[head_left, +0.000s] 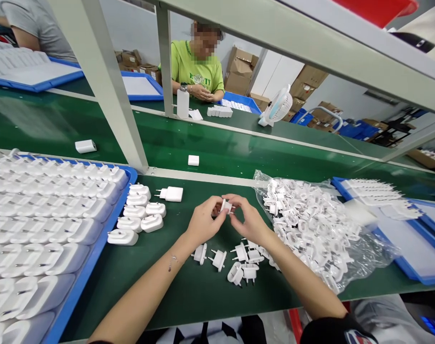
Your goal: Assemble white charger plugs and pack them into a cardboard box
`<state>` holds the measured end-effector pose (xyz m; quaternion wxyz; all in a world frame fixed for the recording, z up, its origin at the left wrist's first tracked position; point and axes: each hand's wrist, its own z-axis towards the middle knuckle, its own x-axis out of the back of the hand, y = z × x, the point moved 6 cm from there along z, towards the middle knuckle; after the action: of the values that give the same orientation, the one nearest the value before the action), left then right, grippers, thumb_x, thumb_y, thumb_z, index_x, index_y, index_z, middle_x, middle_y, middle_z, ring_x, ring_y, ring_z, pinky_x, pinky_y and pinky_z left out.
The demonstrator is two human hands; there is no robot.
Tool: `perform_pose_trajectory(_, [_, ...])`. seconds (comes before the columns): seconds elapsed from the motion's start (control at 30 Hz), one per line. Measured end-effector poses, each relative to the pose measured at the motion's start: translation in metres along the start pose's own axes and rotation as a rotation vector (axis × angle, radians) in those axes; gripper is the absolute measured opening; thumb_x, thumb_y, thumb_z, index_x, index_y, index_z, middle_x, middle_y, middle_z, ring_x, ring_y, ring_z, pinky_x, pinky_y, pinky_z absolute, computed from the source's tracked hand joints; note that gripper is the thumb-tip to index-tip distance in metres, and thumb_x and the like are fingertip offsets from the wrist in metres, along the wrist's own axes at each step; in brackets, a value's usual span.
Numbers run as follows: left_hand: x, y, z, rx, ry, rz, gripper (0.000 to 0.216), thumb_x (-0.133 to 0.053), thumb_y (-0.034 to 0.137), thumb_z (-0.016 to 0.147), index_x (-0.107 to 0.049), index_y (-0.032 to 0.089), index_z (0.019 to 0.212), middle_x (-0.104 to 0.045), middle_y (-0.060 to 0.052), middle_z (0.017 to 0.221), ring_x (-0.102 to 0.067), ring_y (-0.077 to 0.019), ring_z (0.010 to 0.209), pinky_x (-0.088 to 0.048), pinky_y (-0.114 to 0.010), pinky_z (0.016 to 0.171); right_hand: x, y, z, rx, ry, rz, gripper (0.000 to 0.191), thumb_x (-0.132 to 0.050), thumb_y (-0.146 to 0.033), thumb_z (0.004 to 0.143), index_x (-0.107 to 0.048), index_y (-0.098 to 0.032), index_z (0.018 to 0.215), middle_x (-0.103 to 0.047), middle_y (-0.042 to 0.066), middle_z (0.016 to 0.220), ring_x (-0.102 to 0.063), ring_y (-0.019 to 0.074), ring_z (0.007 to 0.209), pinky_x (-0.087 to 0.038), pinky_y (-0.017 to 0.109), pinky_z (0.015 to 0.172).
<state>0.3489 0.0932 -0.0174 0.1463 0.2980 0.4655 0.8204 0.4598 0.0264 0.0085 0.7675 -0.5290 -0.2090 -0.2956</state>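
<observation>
White plug piece: above desk, between both hands. Left hand grip narrow, pinching it; right hand fingertips on its other side, likely for steadying. Loose pieces nearer wearer, presumably for reach. Plastic bag right; blue tray left; post obstructs far side.

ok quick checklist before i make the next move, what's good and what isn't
1. White plug piece gripped: ok, the left hand holds it, with the right hand at it too.
2. Its pins straight: cannot tell, it is small and partly covered by fingers.
3. More plug pieces close by: ok, several lie loose on the green table.
4. All chargers inside the left blue tray: not ok, a cluster of chargers sits beside it.
5. Whole tray in view: not ok, the picture cuts it off.
</observation>
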Motion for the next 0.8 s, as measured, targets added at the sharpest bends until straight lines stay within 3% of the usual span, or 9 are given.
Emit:
perform_pose_trajectory(0.13, [0.008,-0.002,0.003,0.109,0.109,-0.350,0.016,-0.057,0.030,0.083,-0.050,0.020,0.092,-0.059,-0.001,0.081,-0.060,-0.0136,0.075,-0.048,-0.026,0.067,0.005,-0.005,0.008,-0.116,0.202,0.254,0.021,-0.053,-0.025,0.085,-0.047,-0.024,0.105,-0.056,0.008,0.117,-0.057,0.0179,0.095,-0.049,0.037,0.086])
perform_pose_trajectory(0.3, [0.016,-0.006,0.006,0.103,0.042,-0.473,0.024,-0.058,0.031,0.081,-0.049,0.019,0.099,-0.060,-0.004,0.089,-0.061,-0.0166,0.085,-0.051,-0.029,0.073,-0.002,-0.012,0.021,-0.106,0.222,0.264,0.017,-0.058,-0.031,0.083,-0.059,-0.023,0.097,-0.060,0.006,0.104,-0.058,0.0200,0.096,-0.051,0.036,0.083])
perform_pose_trajectory(0.37, [0.020,-0.009,0.006,0.072,0.043,-0.367,0.026,-0.054,0.032,0.082,-0.047,0.019,0.103,-0.060,-0.005,0.094,-0.061,-0.0162,0.084,-0.051,-0.030,0.073,-0.002,-0.005,0.023,-0.143,0.257,0.260,0.017,-0.059,-0.032,0.082,-0.060,-0.024,0.097,-0.061,0.005,0.101,-0.059,0.0194,0.093,-0.051,0.035,0.082])
perform_pose_trajectory(0.47, [0.020,-0.019,0.003,0.101,0.070,0.117,0.042,-0.059,0.042,0.077,-0.043,0.021,0.109,-0.056,-0.006,0.101,-0.061,-0.0183,0.083,-0.049,-0.030,0.069,-0.001,0.025,0.022,-0.300,0.281,0.418,0.022,-0.060,-0.036,0.080,-0.056,-0.023,0.097,-0.063,0.004,0.098,-0.062,0.0184,0.089,-0.051,0.034,0.081])
perform_pose_trajectory(0.53, [0.008,-0.027,0.002,0.157,-0.016,0.466,0.060,-0.066,0.054,0.067,-0.042,0.021,0.111,-0.053,-0.007,0.105,-0.061,-0.0223,0.082,-0.046,-0.030,0.062,-0.006,0.050,0.019,-0.442,0.226,0.562,0.026,-0.062,-0.039,0.077,-0.053,-0.022,0.094,-0.064,0.005,0.101,-0.063,0.0186,0.092,-0.051,0.035,0.082])
perform_pose_trajectory(0.6, [-0.009,-0.034,0.002,0.186,-0.143,0.659,0.071,-0.067,0.062,0.062,-0.042,0.020,0.113,-0.050,-0.010,0.108,-0.062,-0.0251,0.079,-0.045,-0.030,0.058,-0.014,0.071,0.013,-0.581,0.113,0.705,0.027,-0.063,-0.040,0.076,-0.051,-0.021,0.090,-0.064,0.005,0.104,-0.063,0.0193,0.096,-0.051,0.036,0.083])
perform_pose_trajectory(0.7, [-0.027,-0.039,0.005,0.177,-0.202,0.757,0.059,-0.061,0.060,0.070,-0.044,0.018,0.109,-0.049,-0.011,0.105,-0.061,-0.0260,0.076,-0.045,-0.032,0.058,-0.024,0.084,0.000,-0.696,-0.010,0.888,0.026,-0.063,-0.039,0.077,-0.050,-0.021,0.091,-0.068,0.006,0.098,-0.065,0.0197,0.094,-0.050,0.039,0.086])
perform_pose_trajectory(0.8, [-0.030,-0.038,0.007,0.075,-0.217,0.741,0.029,-0.055,0.037,0.080,-0.047,0.018,0.101,-0.050,-0.010,0.101,-0.058,-0.0283,0.089,-0.047,-0.037,0.069,-0.023,0.085,-0.009,-0.721,-0.044,0.942,0.027,-0.064,-0.038,0.077,-0.050,-0.020,0.093,-0.069,0.006,0.094,-0.067,0.0200,0.088,-0.049,0.039,0.087])
